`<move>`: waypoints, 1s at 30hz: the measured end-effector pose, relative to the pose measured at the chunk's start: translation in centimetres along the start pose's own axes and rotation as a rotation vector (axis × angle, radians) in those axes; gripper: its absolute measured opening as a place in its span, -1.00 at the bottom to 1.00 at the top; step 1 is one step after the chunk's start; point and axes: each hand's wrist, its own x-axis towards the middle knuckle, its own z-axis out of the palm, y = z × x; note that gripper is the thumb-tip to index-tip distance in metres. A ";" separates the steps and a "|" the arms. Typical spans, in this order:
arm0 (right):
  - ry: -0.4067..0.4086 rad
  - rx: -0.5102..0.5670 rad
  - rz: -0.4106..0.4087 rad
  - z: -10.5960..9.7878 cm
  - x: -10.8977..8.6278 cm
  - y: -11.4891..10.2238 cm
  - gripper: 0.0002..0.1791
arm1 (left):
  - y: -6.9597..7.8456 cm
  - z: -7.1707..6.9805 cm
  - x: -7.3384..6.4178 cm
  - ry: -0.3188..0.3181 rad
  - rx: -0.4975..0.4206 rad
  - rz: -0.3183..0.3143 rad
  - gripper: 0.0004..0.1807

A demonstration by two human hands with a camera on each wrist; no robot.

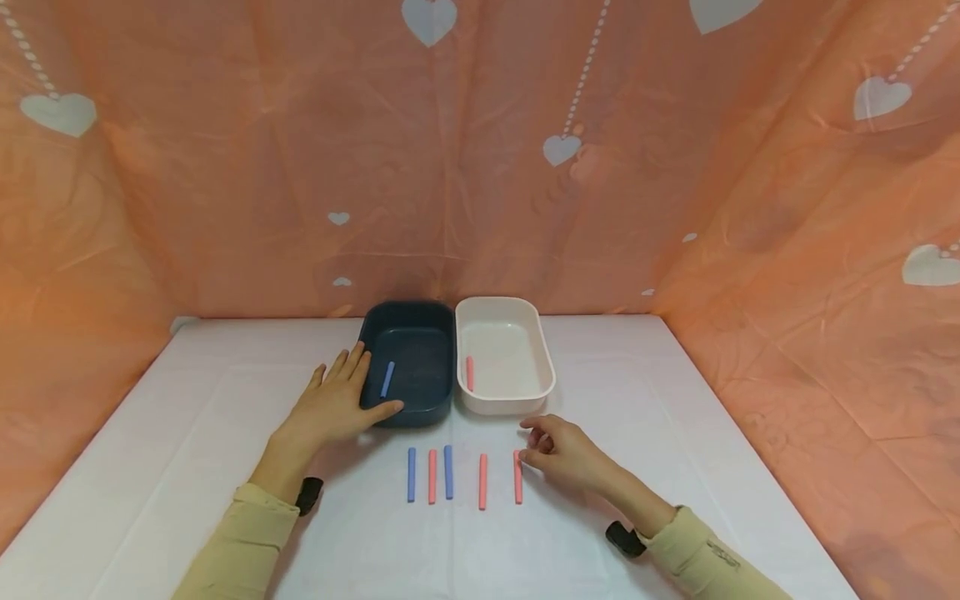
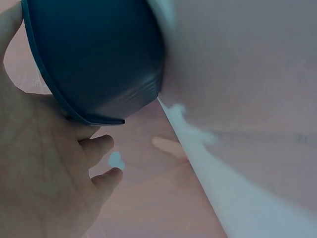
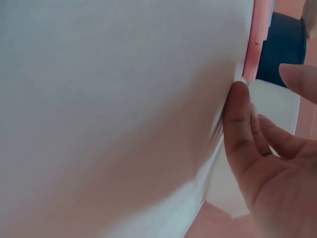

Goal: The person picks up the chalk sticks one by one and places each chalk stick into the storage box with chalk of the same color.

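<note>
Right at the near side of the white table (image 1: 585, 367), the rightmost pink stick (image 1: 518, 485) of a row lies lengthwise, its far end beside the thumb of the right hand (image 1: 566, 454). That hand's thumb and forefinger stand apart, and the other fingers bend inward; whether a fingertip touches the stick I cannot tell. Next to it, going left, lie another pink stick (image 1: 483, 482), a blue stick (image 1: 448, 472), a third pink stick (image 1: 432, 477) and a second blue stick (image 1: 411, 475), all roughly parallel and apart from one another. Beyond the row stand two trays side by side: a white tray (image 1: 517, 358) on the right, with one pink piece (image 1: 470, 373) near its left wall, and a dark blue tray (image 1: 423, 358) on the left, with one blue piece (image 1: 387, 379) inside. The left hand (image 1: 326, 412) rests against the dark blue tray, its fingers spread along the left side and its thumb reaching over the near corner. Both forearms wear khaki sleeves (image 1: 240, 542), and behind the table hangs an orange cloth (image 1: 480, 225) printed with white hearts
</note>
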 end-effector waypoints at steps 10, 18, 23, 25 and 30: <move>-0.081 -0.029 0.002 0.4 0.4 -0.7 -0.55 | -0.2 0.3 0.3 -0.001 -0.015 -0.008 0.30; -0.097 -0.108 -0.004 0.8 0.0 -1.1 -0.67 | -0.4 0.6 0.2 -0.007 -0.025 0.000 0.30; -0.090 -0.119 0.006 0.8 -0.1 -1.3 -0.69 | -0.4 0.4 0.1 -0.001 -0.026 0.003 0.29; -0.089 -0.122 0.012 0.8 0.0 -1.4 -0.70 | -0.3 0.4 0.1 0.005 -0.027 0.007 0.29; -0.089 -0.110 0.021 0.8 0.0 -1.2 -0.71 | -0.1 0.5 0.1 0.009 -0.038 0.009 0.29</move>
